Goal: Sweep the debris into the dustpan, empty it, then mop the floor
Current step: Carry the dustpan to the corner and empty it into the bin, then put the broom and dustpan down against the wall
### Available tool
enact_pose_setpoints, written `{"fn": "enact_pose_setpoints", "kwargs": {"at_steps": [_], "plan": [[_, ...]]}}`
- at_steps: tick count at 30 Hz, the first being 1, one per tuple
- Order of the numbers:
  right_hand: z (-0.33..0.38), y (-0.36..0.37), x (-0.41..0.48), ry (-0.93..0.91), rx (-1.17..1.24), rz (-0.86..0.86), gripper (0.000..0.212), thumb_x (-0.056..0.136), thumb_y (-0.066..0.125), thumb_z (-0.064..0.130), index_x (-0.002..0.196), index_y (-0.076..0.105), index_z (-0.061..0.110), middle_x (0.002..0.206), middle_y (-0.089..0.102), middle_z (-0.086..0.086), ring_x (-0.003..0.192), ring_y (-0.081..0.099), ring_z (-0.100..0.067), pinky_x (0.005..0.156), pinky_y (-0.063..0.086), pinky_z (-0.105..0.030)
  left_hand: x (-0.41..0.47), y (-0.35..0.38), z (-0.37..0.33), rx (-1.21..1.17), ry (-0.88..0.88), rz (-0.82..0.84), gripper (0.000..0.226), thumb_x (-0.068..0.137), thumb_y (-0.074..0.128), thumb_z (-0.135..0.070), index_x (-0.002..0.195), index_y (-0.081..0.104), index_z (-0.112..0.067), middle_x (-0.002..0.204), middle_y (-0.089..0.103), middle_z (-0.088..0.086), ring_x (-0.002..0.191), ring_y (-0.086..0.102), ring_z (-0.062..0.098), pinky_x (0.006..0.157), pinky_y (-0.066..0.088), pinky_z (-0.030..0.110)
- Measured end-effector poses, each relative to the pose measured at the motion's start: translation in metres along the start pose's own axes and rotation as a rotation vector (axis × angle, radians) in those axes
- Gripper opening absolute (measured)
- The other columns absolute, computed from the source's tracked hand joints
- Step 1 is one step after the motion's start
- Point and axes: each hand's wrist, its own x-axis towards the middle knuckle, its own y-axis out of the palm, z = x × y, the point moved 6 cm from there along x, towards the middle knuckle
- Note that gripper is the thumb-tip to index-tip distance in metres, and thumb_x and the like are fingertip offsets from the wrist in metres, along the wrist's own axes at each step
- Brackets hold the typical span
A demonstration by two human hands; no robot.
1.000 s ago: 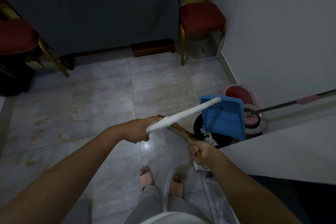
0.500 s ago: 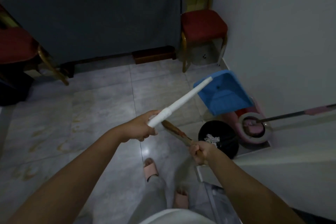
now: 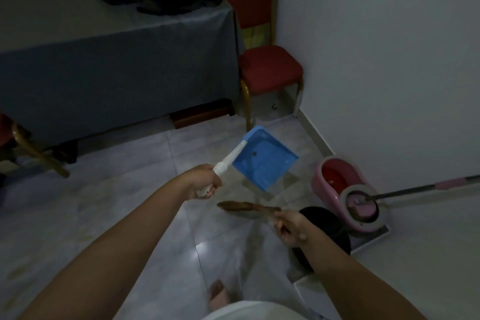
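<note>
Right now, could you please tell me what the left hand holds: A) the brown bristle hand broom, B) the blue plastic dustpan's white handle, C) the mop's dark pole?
B: the left hand grips the blue plastic dustpan by its white handle; the right hand holds the brown hand broom.

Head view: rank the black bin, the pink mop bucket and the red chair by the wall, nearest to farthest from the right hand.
From the right hand:
1. black bin, on the floor just right of it.
2. pink mop bucket, farther right, against the wall.
3. red chair, far ahead in the corner.
</note>
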Motion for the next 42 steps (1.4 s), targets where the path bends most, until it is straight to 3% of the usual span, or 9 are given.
{"fn": "enact_pose_setpoints", "kwargs": {"at_steps": [11,23,26,30,33,35,37,40,42], "plan": [[0.165,0.009,0.036,-0.004,0.078,-0.034,0.024,0.099,0.044,0.010,0.080,0.051,-0.001,0.039,0.053,-0.009,0.022,0.047,-0.010,0.026,0.039,-0.013,0.156,0.003,-0.136,0.169,-0.097,-0.044,0.020,0.091,0.055,-0.001,0.110,0.050,-0.004,0.070,0.051,0.008,0.053,0.046,0.012,0.034,0.040,0.011],[0.355,0.005,0.062,-0.145,0.157,0.011,0.020,0.096,0.044,0.015,0.077,0.052,0.013,0.065,0.060,-0.014,0.033,0.051,-0.010,0.033,0.040,-0.012,0.292,0.059,-0.284,0.377,-0.111,-0.005,0.040,0.091,0.053,-0.003,0.131,0.047,-0.003,0.098,0.053,0.013,0.068,0.055,0.018,0.048,0.049,0.027],[0.401,0.002,0.062,-0.256,0.112,-0.089,0.019,0.097,0.042,0.021,0.090,0.058,0.013,0.074,0.063,-0.013,0.042,0.048,-0.013,0.040,0.037,-0.014,0.323,0.068,-0.319,0.485,-0.090,0.022,0.042,0.093,0.052,-0.003,0.134,0.045,-0.002,0.101,0.054,0.013,0.081,0.060,0.023,0.049,0.051,0.028],[0.466,-0.010,0.070,-0.407,-0.045,-0.192,0.021,0.090,0.052,-0.001,0.105,0.059,0.013,0.083,0.062,-0.018,0.047,0.049,-0.015,0.048,0.037,-0.023,0.367,0.090,-0.368,0.611,-0.074,0.106,0.037,0.094,0.052,-0.005,0.129,0.047,0.003,0.116,0.057,0.020,0.111,0.063,0.032,0.077,0.057,0.036],[0.508,-0.025,0.075,-0.541,-0.369,-0.436,0.013,0.091,0.057,0.008,0.102,0.061,0.014,0.077,0.066,-0.016,0.049,0.055,-0.011,0.045,0.042,-0.022,0.395,0.113,-0.404,0.732,-0.090,0.210,0.012,0.094,0.052,-0.007,0.089,0.051,0.004,0.082,0.056,0.017,0.076,0.066,0.028,0.065,0.058,0.034],[0.532,-0.034,0.077,-0.598,-0.660,-0.591,0.008,0.092,0.055,0.017,0.094,0.063,0.018,0.083,0.067,-0.005,0.065,0.058,-0.011,0.052,0.042,-0.018,0.417,0.127,-0.425,0.787,-0.103,0.247,0.018,0.092,0.053,-0.007,0.077,0.045,-0.003,0.073,0.053,0.015,0.059,0.058,0.022,0.052,0.056,0.031],[0.548,-0.042,0.080,-0.594,-0.751,-0.661,0.013,0.091,0.055,0.027,0.092,0.065,0.019,0.081,0.065,0.001,0.074,0.059,-0.015,0.058,0.040,-0.020,0.434,0.147,-0.445,0.817,-0.092,0.337,0.006,0.090,0.054,-0.005,0.088,0.049,-0.001,0.085,0.055,0.016,0.073,0.061,0.025,0.063,0.057,0.035],[0.563,-0.061,0.080,-0.569,-0.720,-0.767,0.023,0.091,0.056,0.033,0.088,0.068,0.014,0.082,0.068,-0.003,0.077,0.064,-0.019,0.061,0.041,-0.026,0.457,0.178,-0.467,0.899,-0.067,0.428,0.025,0.089,0.056,-0.005,0.114,0.049,-0.004,0.096,0.056,0.016,0.108,0.063,0.034,0.070,0.056,0.036],[0.569,-0.077,0.077,-0.551,-0.658,-0.823,0.029,0.090,0.057,0.031,0.090,0.070,0.006,0.085,0.070,-0.010,0.079,0.066,-0.023,0.062,0.047,-0.029,0.469,0.200,-0.476,1.038,-0.013,0.452,0.014,0.088,0.060,-0.008,0.099,0.051,-0.006,0.080,0.054,0.010,0.092,0.066,0.028,0.059,0.054,0.030]]}}
